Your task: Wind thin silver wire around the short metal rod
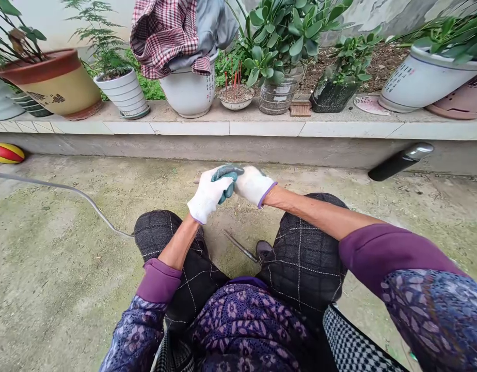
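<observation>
Both hands wear white work gloves with green-grey coated palms and purple cuffs. They meet in front of my knees, over the concrete ground. My left hand [213, 191] is closed, its fingers curled toward the right. Against it presses my right hand [254, 185], with its back toward me and its fingers mostly hidden. A short brownish stub [196, 181] pokes out on the left hand's far side; what it belongs to is hidden by the gloves. Below the hands, a thin metal rod [240, 247] lies on the ground between my feet, one end beside my shoe [264, 250].
Potted plants [122, 90] line a tiled ledge [261, 128] ahead, with a checked cloth [164, 36] over one pot. A black bottle [401, 161] leans at the right. On the left are a grey hose [83, 196] and a red-yellow ball [6, 153].
</observation>
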Motion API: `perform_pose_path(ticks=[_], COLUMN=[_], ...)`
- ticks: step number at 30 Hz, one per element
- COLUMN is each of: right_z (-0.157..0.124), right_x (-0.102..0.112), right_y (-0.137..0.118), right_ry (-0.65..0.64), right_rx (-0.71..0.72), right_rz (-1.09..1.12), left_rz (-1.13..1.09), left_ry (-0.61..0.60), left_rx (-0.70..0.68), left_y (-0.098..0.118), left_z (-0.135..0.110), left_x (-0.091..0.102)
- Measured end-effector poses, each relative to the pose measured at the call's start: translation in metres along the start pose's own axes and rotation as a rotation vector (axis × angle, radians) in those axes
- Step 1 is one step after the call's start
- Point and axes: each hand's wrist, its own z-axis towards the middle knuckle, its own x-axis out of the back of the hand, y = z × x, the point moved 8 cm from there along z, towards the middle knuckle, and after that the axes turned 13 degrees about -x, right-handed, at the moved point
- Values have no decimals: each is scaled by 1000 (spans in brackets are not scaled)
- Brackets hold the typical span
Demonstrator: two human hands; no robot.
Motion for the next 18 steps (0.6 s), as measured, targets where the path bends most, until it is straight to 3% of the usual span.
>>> perform_pose_path(ticks=[4,8,18], right_z=[8,12,-4], right_x=[26,45,45], right_y=[28,55,73], right_ry=[89,119,-116], right_rx=[-80,-196,-302], right_rz=[-8,126,1096], left_rz=[1,0,-15], left_ry=[-75,-73,-33], left_rx=[27,44,24], left_y=[2,1,-17], left_z=[-14,-23,-20], left_x=[-2,6,24])
